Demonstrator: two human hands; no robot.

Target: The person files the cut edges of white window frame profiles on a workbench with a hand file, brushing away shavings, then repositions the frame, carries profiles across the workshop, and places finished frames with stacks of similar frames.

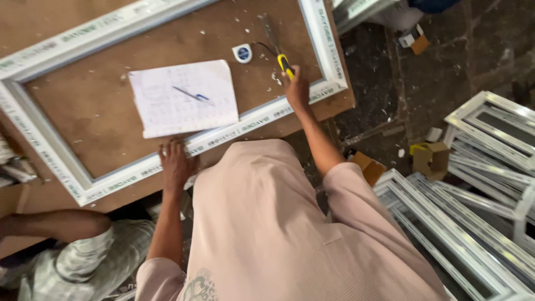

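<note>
The person's pink shirt (267, 223) is closest to the camera and fills the bottom middle of the view. Two bare arms reach up from it toward a brown wooden table (111, 111).

A big white window frame (72, 178) lies flat on the table. Its near bar runs from about 8 o'clock up to 3 o'clock.

The left hand (175, 164) rests on that near bar, at about 7 o'clock from the middle of the view. Its fingers are spread out flat and press down on the frame. It holds nothing.

The right hand (297, 89) is at about 1 o'clock, close to the right corner of the frame. Its fingers are curled tight around a tool with a yellow and black handle (285, 64). The handle sticks out of the top of the fist, toward 12 o'clock. A dark metal blade goes on past it over the bare wood inside the frame. The blade is blurry, so its tip is hard to see.

A small round tape measure (242, 53) lies just beside the tool, at its 9 o'clock. A white sheet of paper (184, 97) lies inside the frame, between the two hands, with a blue pen (192, 95) on top.

At 8 o'clock, another person's arm (56, 223) and striped sleeve sit low beside the table. At 4 o'clock, more white frames (473, 223) lie stacked on the dark floor, near a small cardboard box (432, 159).
</note>
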